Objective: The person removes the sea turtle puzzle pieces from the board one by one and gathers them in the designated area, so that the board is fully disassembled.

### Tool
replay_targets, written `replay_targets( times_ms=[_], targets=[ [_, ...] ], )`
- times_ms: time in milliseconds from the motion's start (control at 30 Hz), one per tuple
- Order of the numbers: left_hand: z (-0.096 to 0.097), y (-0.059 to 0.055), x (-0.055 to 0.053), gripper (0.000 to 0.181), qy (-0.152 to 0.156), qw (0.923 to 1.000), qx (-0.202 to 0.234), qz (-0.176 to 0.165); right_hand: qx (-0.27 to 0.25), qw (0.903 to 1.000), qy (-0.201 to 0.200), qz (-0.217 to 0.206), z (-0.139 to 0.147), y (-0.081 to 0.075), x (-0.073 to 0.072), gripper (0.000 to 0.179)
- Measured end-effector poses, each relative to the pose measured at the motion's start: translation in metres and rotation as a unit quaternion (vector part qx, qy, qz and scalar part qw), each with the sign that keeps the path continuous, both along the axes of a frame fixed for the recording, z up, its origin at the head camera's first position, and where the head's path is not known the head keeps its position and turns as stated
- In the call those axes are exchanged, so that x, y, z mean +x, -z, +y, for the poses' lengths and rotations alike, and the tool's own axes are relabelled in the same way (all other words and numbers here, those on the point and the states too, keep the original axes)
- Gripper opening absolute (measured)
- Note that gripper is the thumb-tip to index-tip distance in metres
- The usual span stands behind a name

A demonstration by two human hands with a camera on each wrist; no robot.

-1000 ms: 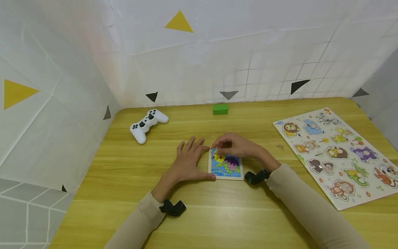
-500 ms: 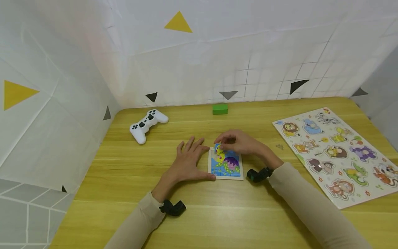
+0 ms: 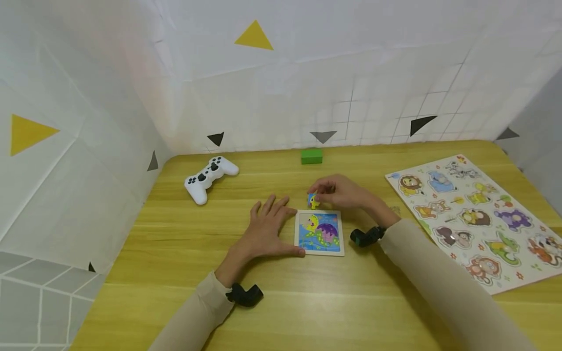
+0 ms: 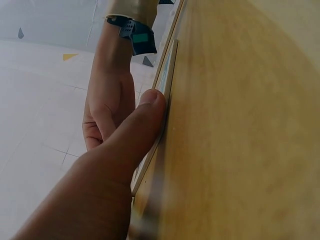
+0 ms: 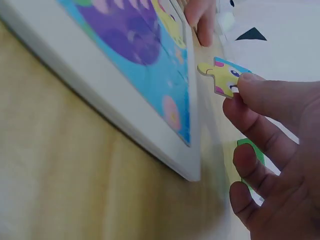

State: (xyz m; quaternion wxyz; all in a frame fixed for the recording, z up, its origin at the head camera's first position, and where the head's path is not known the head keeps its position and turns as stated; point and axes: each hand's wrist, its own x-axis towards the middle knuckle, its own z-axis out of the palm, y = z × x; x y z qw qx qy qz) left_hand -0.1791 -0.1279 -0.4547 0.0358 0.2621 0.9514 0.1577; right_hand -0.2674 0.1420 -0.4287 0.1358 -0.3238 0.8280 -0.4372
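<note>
Between thumb and index finger, my right hand pinches a yellow and blue jigsaw piece with an eye printed on it. It is held just beyond the far edge of a small framed jigsaw puzzle, whose picture has a purple-shelled yellow turtle. The puzzle's upper left corner, where a piece is out, shows a bare spot. My left hand lies spread at the puzzle's left side, with the thumb at the near corner and the index finger at the far corner. In the left wrist view the left thumb presses against the frame's edge.
A white game controller lies at the back left. At the back middle sits a green block. A large animal peg puzzle board covers the right side of the wooden table. White cloth walls stand behind and to the left.
My right hand has lifted the jigsaw piece out of the puzzle's upper left corner and moved it away past the far edge. The left hand has stayed in place.
</note>
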Motion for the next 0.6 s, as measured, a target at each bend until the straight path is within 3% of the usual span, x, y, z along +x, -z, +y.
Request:
replay_targets(
  times_ms=[433,600],
  targets=[
    [0.0005,0.0030,-0.0001,0.104,0.005,1.0000,0.000,0.009,0.041,0.9988,0.028,0.007,0.0016,0.0019,-0.0066,0.027],
    [-0.0005,0.0026,-0.0005,0.104,0.003,1.0000,-0.003,0.005,0.053,0.9985,0.016,0.001,0.0014,0.0020,-0.0054,0.033]
  ],
)
